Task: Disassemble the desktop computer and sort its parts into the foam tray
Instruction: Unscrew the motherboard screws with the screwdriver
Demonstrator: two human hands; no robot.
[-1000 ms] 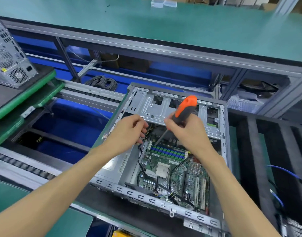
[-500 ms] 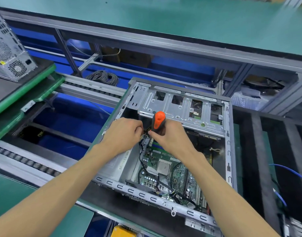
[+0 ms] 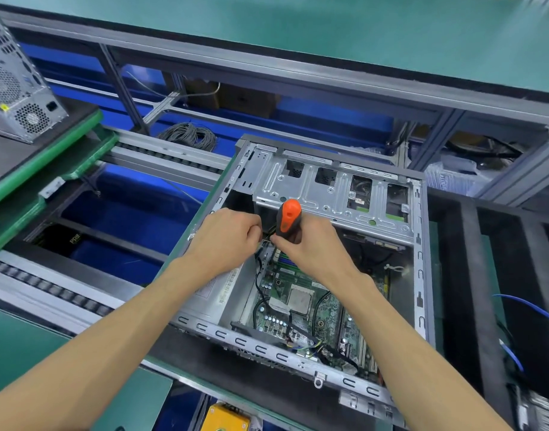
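Right grip (image 3: pixel 313 244) round screwdriver (image 3: pixel 288 219)

Bare metal case (image 3: pixel 329 194) (matt, galvanised-looking)

The open computer case (image 3: pixel 326 262) is lying on its side in the middle, with the circuit board (image 3: pixel 304 309) sitting inside it toward the near edge. Both hands are meeting over the case's far left part, the left hand (image 3: pixel 226 234) just left of the right hand (image 3: pixel 313 244), which is holding a screwdriver (image 3: pixel 288 219) upright. The foam tray (image 3: pixel 497 275) is lying right of the case, a second computer (image 3: pixel 15 88) is standing far to its left, and a cable coil (image 3: pixel 189 135) is lying behind it.
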